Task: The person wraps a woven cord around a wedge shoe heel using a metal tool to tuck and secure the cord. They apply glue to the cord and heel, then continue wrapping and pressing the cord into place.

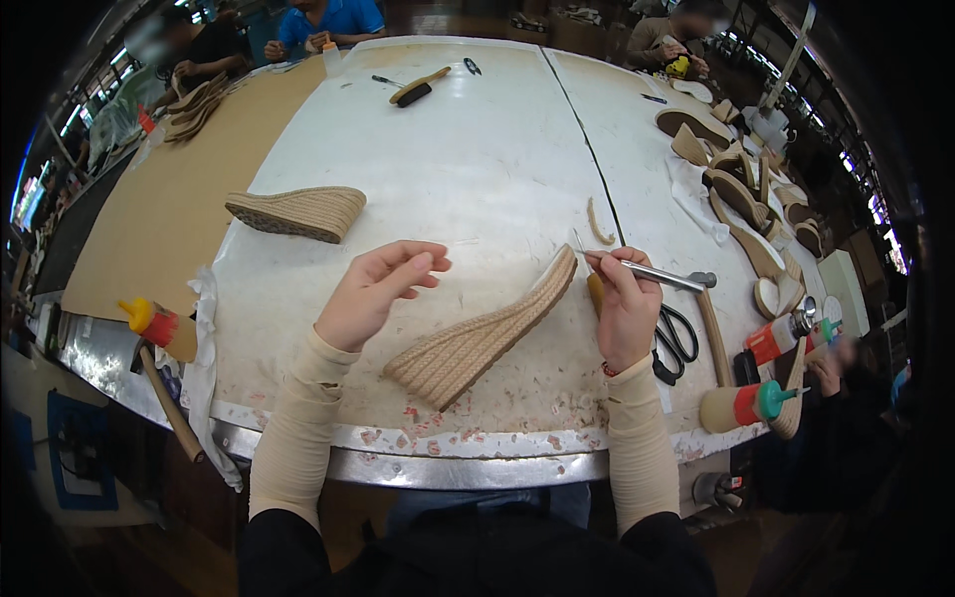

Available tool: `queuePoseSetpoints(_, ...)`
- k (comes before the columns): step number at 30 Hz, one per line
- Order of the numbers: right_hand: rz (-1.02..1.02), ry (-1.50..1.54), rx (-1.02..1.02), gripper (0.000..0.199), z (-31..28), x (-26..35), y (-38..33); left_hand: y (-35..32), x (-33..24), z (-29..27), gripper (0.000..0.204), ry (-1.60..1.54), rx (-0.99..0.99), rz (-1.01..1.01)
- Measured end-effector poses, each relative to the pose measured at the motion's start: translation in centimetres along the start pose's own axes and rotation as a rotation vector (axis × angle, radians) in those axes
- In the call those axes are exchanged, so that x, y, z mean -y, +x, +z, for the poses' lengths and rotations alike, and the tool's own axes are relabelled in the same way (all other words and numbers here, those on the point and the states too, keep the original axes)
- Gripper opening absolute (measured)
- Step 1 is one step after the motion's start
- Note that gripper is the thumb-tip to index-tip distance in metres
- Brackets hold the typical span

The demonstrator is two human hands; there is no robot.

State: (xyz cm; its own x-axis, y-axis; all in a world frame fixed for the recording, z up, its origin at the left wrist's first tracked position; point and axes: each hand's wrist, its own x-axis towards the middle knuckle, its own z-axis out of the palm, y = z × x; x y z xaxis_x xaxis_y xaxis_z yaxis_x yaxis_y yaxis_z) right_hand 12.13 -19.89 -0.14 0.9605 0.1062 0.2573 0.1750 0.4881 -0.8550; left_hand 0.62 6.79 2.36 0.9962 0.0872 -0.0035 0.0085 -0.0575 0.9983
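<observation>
**Right hand (629,306) pinches a tool (659,276); left hand (376,289) loosely open beside a wedge (487,338)**

The right hand grips the slim metal tool between thumb and fingers, its thin tip near the wedge's raised narrow end. The left hand is bare, fingers loosely curled, and appears apart from the wedge. Between the hands, the rope-sided wedge lies on the white table (448,159), thick end toward the person's left.

Just beyond the tool's tip lies a curved tan strip (599,223). Right of the right hand are black scissors (678,343) and a hammer (715,343), with a green-capped bottle (731,408) nearer the table's edge. Past the left hand rests a second wedge (298,213); a yellow-capped bottle (171,333) lies tilted farther left.

Farther out, soles (738,199) are heaped at the right and a brush (422,88) lies toward the far edge, where a person in blue (333,20) is seated.
</observation>
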Motion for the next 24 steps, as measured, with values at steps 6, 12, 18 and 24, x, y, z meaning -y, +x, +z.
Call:
queuePoseSetpoints(6, -0.059, -0.313, -0.057, 0.021, -0.1, 0.1, 0.0, 0.4, 3.6, -1.9, 0.031, 0.011, -0.155, -0.102)
queuePoseSetpoints(12, -0.133, -0.624, -0.03, 0.033, 0.9, -1.0, -0.4, 0.7, 5.3, 1.8, 0.037, 0.354, -0.054, 0.13)
queuePoseSetpoints(18, 0.044, -0.776, 0.071, 0.046, 0.1, -0.4, -0.8, -0.4, 4.1, 5.3, 0.034, 0.492, 0.142, 0.48)
queuePoseSetpoints(24, 0.001, -0.731, 0.123, 0.033, -2.6, -0.9, 0.4, 2.7, 3.2, 4.7, 0.034, 0.649, 0.24, 0.522)
